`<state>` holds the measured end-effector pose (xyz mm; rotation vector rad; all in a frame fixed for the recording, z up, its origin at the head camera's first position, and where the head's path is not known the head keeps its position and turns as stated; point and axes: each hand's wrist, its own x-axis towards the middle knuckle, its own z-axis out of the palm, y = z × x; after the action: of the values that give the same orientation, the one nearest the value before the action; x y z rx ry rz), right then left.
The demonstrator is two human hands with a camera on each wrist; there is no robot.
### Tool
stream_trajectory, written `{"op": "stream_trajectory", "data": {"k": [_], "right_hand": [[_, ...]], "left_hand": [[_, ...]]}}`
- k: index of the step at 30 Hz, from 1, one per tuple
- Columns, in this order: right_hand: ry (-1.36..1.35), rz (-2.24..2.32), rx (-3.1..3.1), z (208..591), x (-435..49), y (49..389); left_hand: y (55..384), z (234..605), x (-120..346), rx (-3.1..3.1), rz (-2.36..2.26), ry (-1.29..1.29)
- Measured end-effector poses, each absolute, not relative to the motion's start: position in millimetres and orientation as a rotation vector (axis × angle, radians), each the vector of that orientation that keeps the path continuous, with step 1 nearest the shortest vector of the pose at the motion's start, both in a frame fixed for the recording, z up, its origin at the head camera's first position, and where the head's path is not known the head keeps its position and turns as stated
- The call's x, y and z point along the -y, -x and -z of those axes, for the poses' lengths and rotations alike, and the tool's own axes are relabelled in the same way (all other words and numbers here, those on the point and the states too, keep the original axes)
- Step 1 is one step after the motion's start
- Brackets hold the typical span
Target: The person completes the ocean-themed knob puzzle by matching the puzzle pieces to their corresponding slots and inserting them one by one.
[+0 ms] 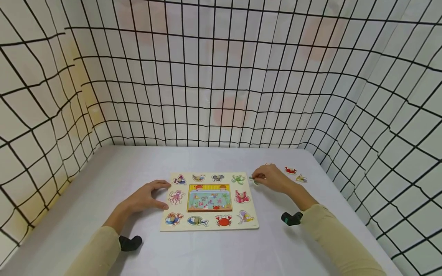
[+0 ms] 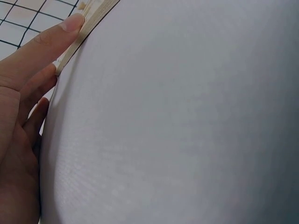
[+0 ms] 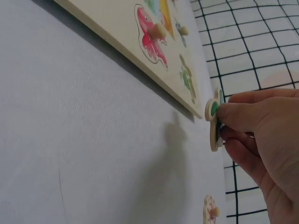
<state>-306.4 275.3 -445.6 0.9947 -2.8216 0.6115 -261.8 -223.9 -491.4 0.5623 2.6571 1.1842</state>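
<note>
A wooden peg puzzle board [image 1: 212, 221] with sea animals lies on the white table. At its left edge, my left hand [image 1: 142, 198] rests its thumb and fingertips against the side. Just off the board's upper right corner, my right hand [image 1: 274, 179] pinches a green turtle puzzle piece [image 3: 215, 109] between thumb and fingers, raised above the table. Beside that piece, the board's turtle-shaped recess [image 3: 186, 78] shows a printed green turtle and no peg. The pink fish piece [image 3: 152, 37], with its wooden knob, sits in the board below the recess.
Farther right on the table [image 1: 207, 253] lie a loose red crab piece [image 1: 290, 170] and a yellowish piece [image 1: 301, 178]. Black netting [image 1: 214, 92] over white walls encloses the back and both sides. A dark device [image 1: 130, 243] is at the left wrist.
</note>
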Motion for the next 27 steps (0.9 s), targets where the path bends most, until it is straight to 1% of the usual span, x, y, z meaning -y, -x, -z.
{"op": "stream_trajectory", "data": {"k": [14,27], "right_hand": [[-1.008,-0.586,2.860,444.5,-251.5,316.1],[-0.940,-0.705,2.893,450.1,-231.8,327.1]], "left_hand": [[262.6,491.8,225.1,-2.649,-1.193,-0.564],[260.6,489.6,223.4,-2.650,-1.197,-0.560]]}}
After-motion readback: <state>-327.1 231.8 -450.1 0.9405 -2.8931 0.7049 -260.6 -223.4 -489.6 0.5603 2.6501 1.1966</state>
